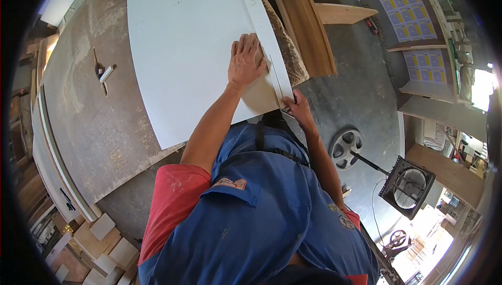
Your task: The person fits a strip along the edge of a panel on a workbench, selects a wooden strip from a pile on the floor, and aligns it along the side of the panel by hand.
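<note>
A large white board lies on a worn brown work table. My left hand rests flat on the board, fingers stretched forward, near its right edge. A long, narrow white strip runs along that edge, just right of my left fingers. At the strip's near end, by the board's corner, the fingers of my right hand are closed on it; part of their grip is hidden. A brownish patch shows on the board beside my left hand, perhaps shadow.
A brown wooden panel piece stands beyond the table's right side. On the right are a black fan on a pole with a round grey base, and wooden shelving. Wood offcuts are piled at lower left.
</note>
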{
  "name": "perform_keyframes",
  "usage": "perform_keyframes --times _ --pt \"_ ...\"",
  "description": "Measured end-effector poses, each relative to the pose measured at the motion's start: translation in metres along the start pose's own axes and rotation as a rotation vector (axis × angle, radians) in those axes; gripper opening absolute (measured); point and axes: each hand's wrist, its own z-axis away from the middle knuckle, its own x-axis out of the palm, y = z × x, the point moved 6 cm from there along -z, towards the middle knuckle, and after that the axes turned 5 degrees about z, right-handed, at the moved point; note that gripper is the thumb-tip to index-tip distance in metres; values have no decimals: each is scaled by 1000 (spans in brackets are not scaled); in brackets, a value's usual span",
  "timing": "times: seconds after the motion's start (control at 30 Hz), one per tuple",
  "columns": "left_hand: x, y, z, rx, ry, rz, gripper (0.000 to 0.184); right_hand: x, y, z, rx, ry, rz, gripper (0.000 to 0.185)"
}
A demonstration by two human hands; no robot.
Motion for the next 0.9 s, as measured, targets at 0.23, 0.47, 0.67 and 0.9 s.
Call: perform_keyframes --times 0.23,0.47,0.67,0.9 --pt "-1 -1 0 6 42 10 65 0 2 -2 1 -29 -32 23" --pt "0 -2 0 5 41 28 65 0 5 -3 -24 -19 12 23" --pt "1 -2 0 14 49 25 65 -1 7 -4 -30 -29 48 26" --pt "-2 0 0 -9 32 43 65 -2 9 -5 -59 9 63 27"
